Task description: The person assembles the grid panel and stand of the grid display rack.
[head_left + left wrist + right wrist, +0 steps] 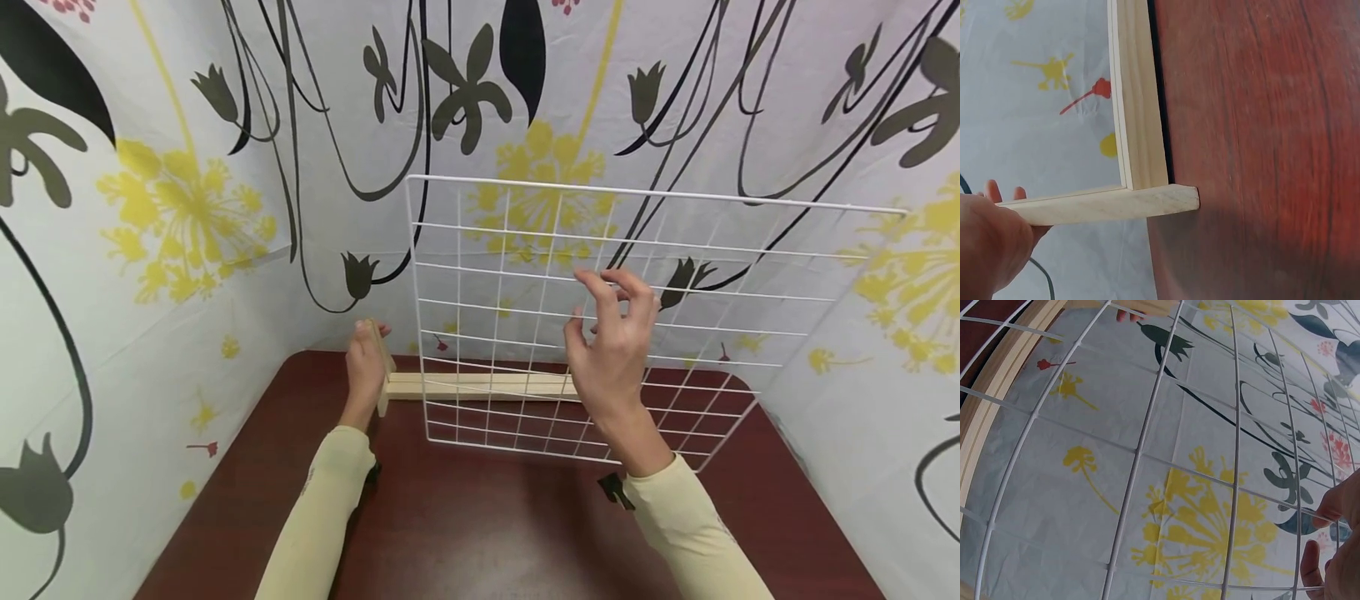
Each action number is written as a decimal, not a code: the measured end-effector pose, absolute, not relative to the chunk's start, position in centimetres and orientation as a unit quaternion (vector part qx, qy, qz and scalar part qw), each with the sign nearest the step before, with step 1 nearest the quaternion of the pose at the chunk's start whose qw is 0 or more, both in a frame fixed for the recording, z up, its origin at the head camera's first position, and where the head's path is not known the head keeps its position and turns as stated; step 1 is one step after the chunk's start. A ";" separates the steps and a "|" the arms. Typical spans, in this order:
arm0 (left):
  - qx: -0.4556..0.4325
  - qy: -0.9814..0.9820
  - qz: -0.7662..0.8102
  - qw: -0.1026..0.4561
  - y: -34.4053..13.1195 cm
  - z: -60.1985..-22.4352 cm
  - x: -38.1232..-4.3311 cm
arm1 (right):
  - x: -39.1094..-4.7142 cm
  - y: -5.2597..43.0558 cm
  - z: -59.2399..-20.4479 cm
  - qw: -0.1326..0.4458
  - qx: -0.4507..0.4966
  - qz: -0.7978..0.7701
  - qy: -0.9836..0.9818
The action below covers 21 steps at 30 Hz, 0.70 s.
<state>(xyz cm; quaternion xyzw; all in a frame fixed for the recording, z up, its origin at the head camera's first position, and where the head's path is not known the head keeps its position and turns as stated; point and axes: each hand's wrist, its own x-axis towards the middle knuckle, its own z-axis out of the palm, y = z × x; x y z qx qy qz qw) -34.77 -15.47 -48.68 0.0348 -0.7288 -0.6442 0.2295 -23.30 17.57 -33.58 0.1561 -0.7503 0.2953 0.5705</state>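
A white wire grid panel [487, 308] stands tilted over the far part of the table. My right hand [615, 350] is at the panel's middle, its fingers and thumb curled at the wires. In the right wrist view, the fingertips of the right hand [1335, 544] pinch around a wire near the right edge. My left hand [363, 367] grips the upright end piece of a light wooden frame [1097, 207]. A long grooved wooden bar [1138, 94] meets that end piece at a right angle; behind the grid, the bar's right part is hidden.
The dark red-brown table [480, 517] has rounded far corners. Close behind and at both sides hangs a white cloth [337, 167] printed with flowers. Dark straps show beneath both sleeves.
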 end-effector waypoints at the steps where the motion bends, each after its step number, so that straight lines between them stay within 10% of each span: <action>1: 0.031 -0.728 -0.646 0.226 -15.2 -48.7 -34.9 | -23.3 17.6 -33.6 0.570 0.156 0.295 -0.751; 21: 0.001 -0.738 -0.646 0.195 -13.6 -48.8 -35.9 | -23.0 18.1 -34.1 0.563 0.142 0.272 -0.767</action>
